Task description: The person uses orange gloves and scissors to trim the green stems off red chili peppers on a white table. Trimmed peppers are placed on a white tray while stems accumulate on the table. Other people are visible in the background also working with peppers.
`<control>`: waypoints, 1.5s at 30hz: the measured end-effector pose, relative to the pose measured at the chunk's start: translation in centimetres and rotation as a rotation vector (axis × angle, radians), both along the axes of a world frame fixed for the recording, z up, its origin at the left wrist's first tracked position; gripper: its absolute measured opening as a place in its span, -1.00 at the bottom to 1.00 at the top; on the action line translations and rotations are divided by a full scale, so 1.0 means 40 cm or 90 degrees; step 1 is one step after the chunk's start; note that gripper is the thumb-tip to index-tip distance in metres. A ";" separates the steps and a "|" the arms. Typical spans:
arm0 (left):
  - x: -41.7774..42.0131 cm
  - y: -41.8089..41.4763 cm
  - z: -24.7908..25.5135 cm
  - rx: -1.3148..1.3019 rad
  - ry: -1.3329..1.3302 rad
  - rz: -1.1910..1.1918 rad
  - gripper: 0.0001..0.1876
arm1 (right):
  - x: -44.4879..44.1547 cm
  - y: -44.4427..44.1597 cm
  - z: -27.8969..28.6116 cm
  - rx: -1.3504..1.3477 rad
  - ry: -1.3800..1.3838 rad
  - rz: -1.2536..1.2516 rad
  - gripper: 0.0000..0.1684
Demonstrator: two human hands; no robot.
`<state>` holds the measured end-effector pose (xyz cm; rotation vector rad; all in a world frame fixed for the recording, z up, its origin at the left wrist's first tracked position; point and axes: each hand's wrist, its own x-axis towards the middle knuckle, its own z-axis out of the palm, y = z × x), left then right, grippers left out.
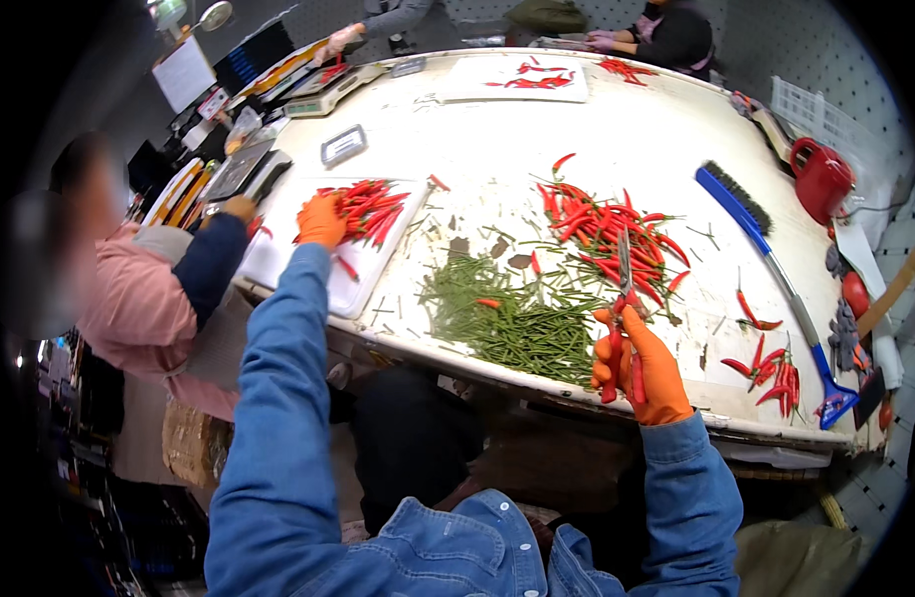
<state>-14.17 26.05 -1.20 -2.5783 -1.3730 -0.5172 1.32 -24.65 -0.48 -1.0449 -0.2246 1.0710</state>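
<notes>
My left hand (322, 222), in an orange glove, reaches onto a white cutting board (347, 297) at its pile of red chillies (371, 210). Its fingertips are hidden, so I cannot tell if it grips one. Red-handled scissors (623, 261) rest in my right hand (649, 366), also gloved in orange, with the blades pointing away from me. Just beyond the scissors lies a larger heap of red chillies (584, 216), some with green stems. Between my hands a heap of cut green stems (532, 328) spreads along the table's near edge.
A blue-handled brush (782, 272) lies at right, near several loose chillies (778, 380) and a red mug (821, 179). Plastic containers (343, 145) and a scale (331, 93) are at left. One person (159, 291) sits at left; others work across the table (457, 134) by another board (465, 86).
</notes>
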 end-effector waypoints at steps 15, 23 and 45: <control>0.652 -0.551 -0.023 -0.336 -0.065 -0.436 -0.12 | 0.053 -0.083 0.035 0.103 -0.100 -0.320 -0.39; 0.819 -0.774 -0.071 -0.416 0.130 -0.553 -0.10 | 0.074 -0.137 0.037 0.058 -0.094 -0.299 -0.40; 0.265 -0.684 0.068 -0.404 0.090 -0.765 -0.52 | 0.015 -0.060 0.048 0.018 -0.150 -0.256 -0.46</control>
